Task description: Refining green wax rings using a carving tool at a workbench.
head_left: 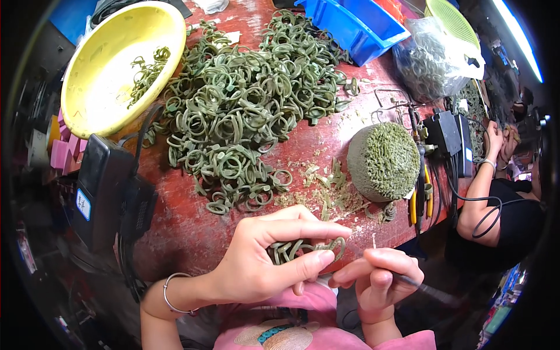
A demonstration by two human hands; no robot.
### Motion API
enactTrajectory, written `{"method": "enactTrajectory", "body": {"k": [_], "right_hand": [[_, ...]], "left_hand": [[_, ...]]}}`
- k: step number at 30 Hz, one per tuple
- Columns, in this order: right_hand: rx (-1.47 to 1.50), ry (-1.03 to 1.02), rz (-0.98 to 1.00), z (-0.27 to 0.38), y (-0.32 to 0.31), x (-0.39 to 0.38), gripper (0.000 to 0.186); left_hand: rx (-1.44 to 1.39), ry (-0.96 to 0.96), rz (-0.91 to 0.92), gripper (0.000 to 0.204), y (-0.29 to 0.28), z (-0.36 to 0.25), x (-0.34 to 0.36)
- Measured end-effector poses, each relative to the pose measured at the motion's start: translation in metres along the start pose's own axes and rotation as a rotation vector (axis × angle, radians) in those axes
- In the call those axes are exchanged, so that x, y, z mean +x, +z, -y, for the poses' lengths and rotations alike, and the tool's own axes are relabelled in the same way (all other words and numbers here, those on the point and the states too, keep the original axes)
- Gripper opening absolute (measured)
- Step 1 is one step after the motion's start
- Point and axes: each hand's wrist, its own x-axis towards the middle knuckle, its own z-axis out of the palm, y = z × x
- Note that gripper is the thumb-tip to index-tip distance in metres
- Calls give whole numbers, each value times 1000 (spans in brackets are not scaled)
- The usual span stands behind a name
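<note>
My left hand [265,256] is closed around several dull-green rings [284,251]. One more green ring [338,247] is pinched upright between its thumb and index fingertip. My right hand [382,279], just to the right, grips a slim pen-like tool [413,281] with a dark shaft. Its thin pale tip [374,239] points up, apart from the pinched ring. Beyond my hands, a large heap of similar green rings [233,111] covers the middle of the red table [186,233].
At the left are a tilted yellow basin [93,81] and a black box-shaped device [99,186]. A round, rough-topped green block [382,163] stands right, near yellow-handled pliers [413,207]. Behind are a blue bin [356,29] and plastic bag [431,58]. Another person [490,204] sits far right.
</note>
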Motion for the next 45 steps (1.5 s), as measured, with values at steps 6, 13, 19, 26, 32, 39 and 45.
{"method": "enactTrajectory", "body": {"k": [6, 13, 19, 26, 32, 39, 45], "right_hand": [[-30, -44, -87, -4, 11, 14, 29], [-520, -160, 311, -13, 14, 1, 26], [-684, -242, 375, -24, 21, -14, 27], [-626, -330, -80, 10, 16, 42, 18], [-554, -348, 26, -2, 29, 65, 11], [-747, -350, 250, -38, 40, 85, 18], [-921, -328, 362, -44, 42, 81, 18]], "left_hand": [[-167, -132, -95, 29, -5, -6, -1], [-646, -64, -88, 23, -23, 8, 11], [-728, -17, -71, 26, -15, -2, 8], [-384, -153, -156, 26, -13, 12, 12], [-591, -202, -56, 34, -15, 14, 9], [-569, 110, -240, 31, -35, -3, 7], [-424, 79, -286, 28, -34, -2, 7]]}}
